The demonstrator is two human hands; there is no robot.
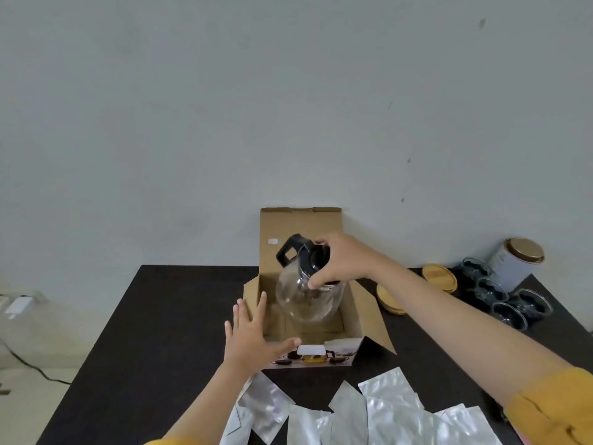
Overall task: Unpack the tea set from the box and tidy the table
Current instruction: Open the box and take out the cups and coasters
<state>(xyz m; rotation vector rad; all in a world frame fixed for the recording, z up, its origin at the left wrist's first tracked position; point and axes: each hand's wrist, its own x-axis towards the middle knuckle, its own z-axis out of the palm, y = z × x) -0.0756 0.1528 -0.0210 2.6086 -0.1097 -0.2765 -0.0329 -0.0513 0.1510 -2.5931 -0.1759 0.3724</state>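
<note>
Above the box (369, 311), right hand (341, 261) fingers grip the tilted teapot (305, 293), handle up-left; left hand (253, 335) spread.

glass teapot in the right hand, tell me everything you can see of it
The glass teapot has a clear rounded body, a black lid and an angular black handle pointing up and left. It looks empty. It is tilted, held above the open cardboard box, its belly low between the walls; whether it touches the box floor cannot be told. The right hand grips it from above round the lid and neck. The left hand does not touch it.

The right hand (340, 261) hides most of the teapot's lid (316, 258).
</note>
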